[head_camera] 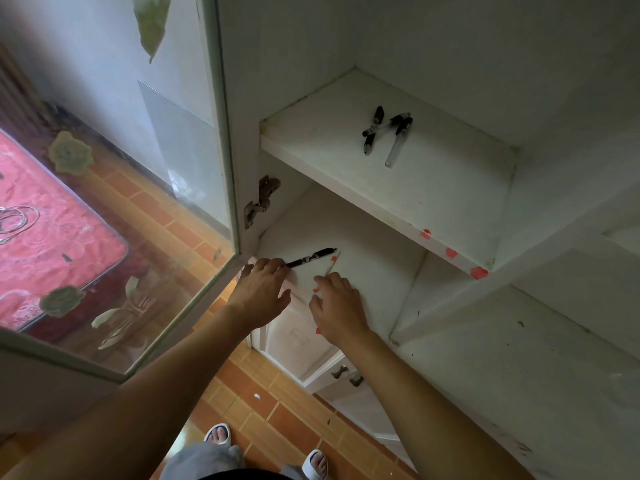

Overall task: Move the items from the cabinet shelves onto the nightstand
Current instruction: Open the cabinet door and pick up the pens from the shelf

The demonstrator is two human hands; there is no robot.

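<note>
A black pen (pixel 311 258) lies across the lower white cabinet shelf (pixel 374 282), and my left hand (pixel 261 292) pinches its near end with the fingertips. Just to its right is a thin pale pen with red ends (pixel 333 264); my right hand (pixel 337 308) holds its lower end, with the fingers curled over it. On the upper shelf (pixel 433 195) lie several black and clear pens (pixel 384 133) in a loose heap. The nightstand is out of view.
The cabinet's glass door (pixel 138 209) stands open on my left, close to my left arm, with its hinge (pixel 261 199) at the frame. Through the glass shows a bed with a red cover (pixel 45 230). Below are shut lower cabinet doors with handles (pixel 341 372) and an orange tiled floor (pixel 263 407).
</note>
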